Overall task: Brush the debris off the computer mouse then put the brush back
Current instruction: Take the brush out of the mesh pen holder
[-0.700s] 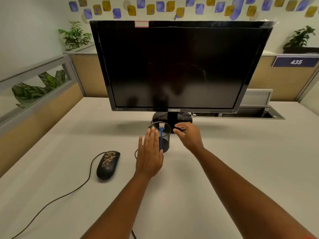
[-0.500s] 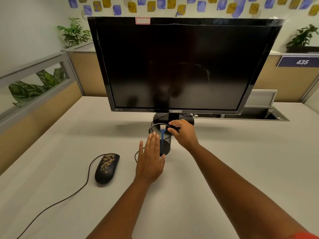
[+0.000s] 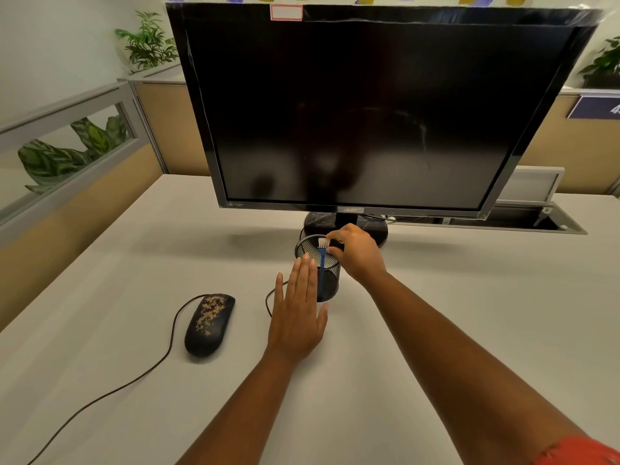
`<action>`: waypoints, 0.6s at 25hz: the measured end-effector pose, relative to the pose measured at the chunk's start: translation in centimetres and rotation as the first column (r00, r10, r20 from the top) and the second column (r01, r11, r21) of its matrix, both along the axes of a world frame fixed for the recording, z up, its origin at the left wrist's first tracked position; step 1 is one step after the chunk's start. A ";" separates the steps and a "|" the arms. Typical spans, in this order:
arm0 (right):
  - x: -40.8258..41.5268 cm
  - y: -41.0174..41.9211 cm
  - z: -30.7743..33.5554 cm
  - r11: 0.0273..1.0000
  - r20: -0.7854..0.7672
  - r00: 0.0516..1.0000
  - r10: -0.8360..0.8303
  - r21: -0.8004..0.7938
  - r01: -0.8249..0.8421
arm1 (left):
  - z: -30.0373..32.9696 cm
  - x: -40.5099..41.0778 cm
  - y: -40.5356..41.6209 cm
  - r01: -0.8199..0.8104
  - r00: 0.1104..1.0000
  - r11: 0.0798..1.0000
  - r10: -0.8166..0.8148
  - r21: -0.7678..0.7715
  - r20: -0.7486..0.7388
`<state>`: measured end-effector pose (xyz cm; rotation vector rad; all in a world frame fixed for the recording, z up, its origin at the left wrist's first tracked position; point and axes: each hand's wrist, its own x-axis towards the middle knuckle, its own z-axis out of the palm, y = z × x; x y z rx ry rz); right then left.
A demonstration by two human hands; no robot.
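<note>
Risk: your right hand (image 3: 357,255) pinches the brush (image 3: 322,260); your flat left hand (image 3: 297,313) beside the cup (image 3: 330,280) could tip it.

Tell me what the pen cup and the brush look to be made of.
Pen cup: black wire mesh, probably metal; the brush handle shows through its wall. Brush: blue handle, likely plastic by its uniform colour, with pale bristles of unclear fibre.
</note>
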<state>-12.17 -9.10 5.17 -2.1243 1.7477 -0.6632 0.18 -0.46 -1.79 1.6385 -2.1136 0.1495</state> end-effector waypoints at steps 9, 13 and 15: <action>1.2 -1.0 0.1 1.000 0.039 0.999 -0.023 -0.013 0.023 | 0.3 0.0 0.2 -0.020 0.999 0.999 0.021 -0.031 0.040; 1.2 -1.6 -0.1 0.999 0.025 0.999 -0.047 0.002 0.047 | 0.2 -0.1 0.2 -0.040 0.998 0.997 0.043 -0.058 0.051; 1.2 -1.5 -0.2 0.999 0.041 0.998 -0.046 -0.001 0.046 | 0.2 -0.1 0.1 -0.045 0.997 0.997 0.049 -0.063 0.063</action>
